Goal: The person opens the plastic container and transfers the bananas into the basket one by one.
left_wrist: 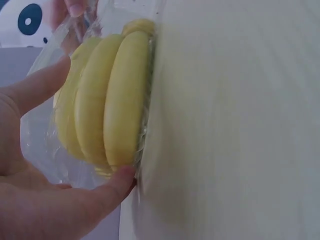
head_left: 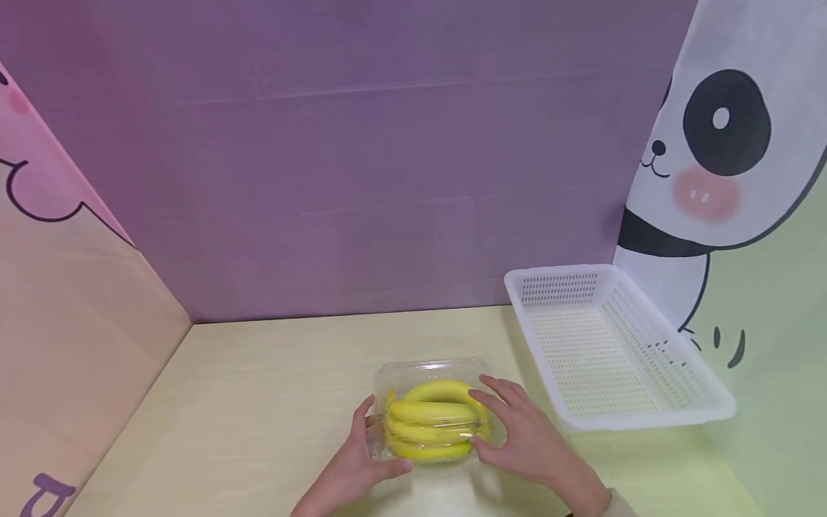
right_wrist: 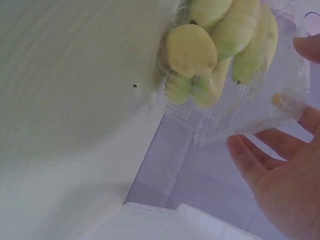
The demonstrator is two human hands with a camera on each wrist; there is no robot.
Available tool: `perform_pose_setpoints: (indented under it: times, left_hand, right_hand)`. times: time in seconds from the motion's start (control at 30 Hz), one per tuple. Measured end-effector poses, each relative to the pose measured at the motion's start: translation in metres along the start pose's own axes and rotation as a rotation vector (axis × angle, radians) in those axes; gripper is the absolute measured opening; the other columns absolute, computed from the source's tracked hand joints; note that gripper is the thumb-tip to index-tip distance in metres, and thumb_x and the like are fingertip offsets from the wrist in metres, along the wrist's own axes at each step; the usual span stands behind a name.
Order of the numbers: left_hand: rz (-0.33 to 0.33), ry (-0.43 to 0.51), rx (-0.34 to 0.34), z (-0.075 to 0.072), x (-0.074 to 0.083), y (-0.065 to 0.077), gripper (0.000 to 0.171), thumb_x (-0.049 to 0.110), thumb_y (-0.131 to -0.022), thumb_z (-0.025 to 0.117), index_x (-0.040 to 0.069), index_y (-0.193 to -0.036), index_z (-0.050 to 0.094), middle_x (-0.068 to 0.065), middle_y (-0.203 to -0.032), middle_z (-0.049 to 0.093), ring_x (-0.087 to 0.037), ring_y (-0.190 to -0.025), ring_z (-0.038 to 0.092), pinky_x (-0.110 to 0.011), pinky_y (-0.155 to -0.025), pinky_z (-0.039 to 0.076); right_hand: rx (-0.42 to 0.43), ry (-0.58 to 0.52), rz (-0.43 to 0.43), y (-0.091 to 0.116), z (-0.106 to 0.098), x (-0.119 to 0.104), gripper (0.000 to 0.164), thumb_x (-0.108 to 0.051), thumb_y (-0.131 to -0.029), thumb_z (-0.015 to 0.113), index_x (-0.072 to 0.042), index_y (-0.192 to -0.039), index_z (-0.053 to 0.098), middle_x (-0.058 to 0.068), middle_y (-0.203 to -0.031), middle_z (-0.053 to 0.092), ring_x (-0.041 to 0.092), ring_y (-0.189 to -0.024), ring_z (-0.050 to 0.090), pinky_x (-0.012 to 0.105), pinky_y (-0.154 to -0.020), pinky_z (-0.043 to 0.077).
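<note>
Pale wood-look tabletop [head_left: 258, 402], faintly streaked, running back to a purple wall [head_left: 362, 143] that fills 12 o'clock in the head view and shows horizontal creases. Peach left wall [head_left: 71, 337] at 9, a pink cartoon shape [head_left: 45, 179] toward 10, a purple mark [head_left: 48, 492] low at 8. Pale green right wall [head_left: 775, 402] at 4, with a black-and-white panda [head_left: 730, 136] at 2, cheek blushed. Clear plastic container [head_left: 431, 368] on the table at 6 o'clock, yellow bananas [head_left: 433, 413] bunched inside, visible through the plastic. Left hand [head_left: 358, 459] at the container's 8 o'clock: thumb and fingers parted, gripping that side. Right hand [head_left: 523, 431] between its 3 and 4: fingers fanned, thumb apart, holding the upper edge. Cream sleeve [head_left: 619, 506] at the right wrist. White slotted basket [head_left: 541, 359] toward the container's 2 to 3, beside the right wall, apart from the container. Right wrist view: small dark speck [right_wrist: 134, 85] at the bananas' 8, kind unclear.
</note>
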State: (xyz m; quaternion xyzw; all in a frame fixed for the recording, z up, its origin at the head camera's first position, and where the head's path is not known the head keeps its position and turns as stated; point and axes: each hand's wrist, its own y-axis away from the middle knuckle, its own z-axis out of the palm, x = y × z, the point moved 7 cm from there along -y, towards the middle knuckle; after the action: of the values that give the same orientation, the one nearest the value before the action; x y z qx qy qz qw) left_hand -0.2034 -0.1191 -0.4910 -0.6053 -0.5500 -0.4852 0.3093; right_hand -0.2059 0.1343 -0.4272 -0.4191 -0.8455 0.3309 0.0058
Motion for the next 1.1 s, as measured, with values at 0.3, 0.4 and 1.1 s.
perform_pose_setpoints:
  times: [0.3,0.4,1.1]
  left_hand:
    - [0.015,0.010,-0.013,-0.003,0.002,-0.004,0.119,0.026,-0.078,0.090,0.009,-0.161,0.007,-0.026,-0.156,0.032,-0.046,-0.137,0.042,-0.063,-0.105,0.042]
    - [0.012,0.009,-0.010,-0.004,0.002,-0.005,0.119,0.025,-0.077,0.091,0.008,-0.161,0.007,-0.028,-0.157,0.030,-0.048,-0.135,0.044,-0.063,-0.102,0.044]
    - [-0.030,0.002,-0.023,-0.004,0.000,-0.006,0.119,0.028,-0.077,0.091,0.011,-0.161,0.008,-0.031,-0.149,0.043,-0.047,-0.134,0.046,-0.065,-0.104,0.042]
  right_hand:
    - [-0.021,-0.024,0.019,-0.001,-0.002,0.002,0.062,-0.030,-0.075,0.084,-0.012,-0.132,0.066,0.009,-0.143,0.056,0.029,-0.127,0.055,0.047,-0.091,0.056]
    - [-0.021,-0.035,0.035,-0.002,-0.003,0.002,0.061,-0.030,-0.077,0.083,-0.013,-0.133,0.066,0.008,-0.144,0.056,0.028,-0.128,0.054,0.048,-0.092,0.055]
    - [0.024,-0.170,0.140,-0.009,-0.011,0.010,0.055,-0.026,-0.081,0.084,-0.011,-0.131,0.066,0.011,-0.142,0.057,0.031,-0.128,0.056,0.052,-0.095,0.053]
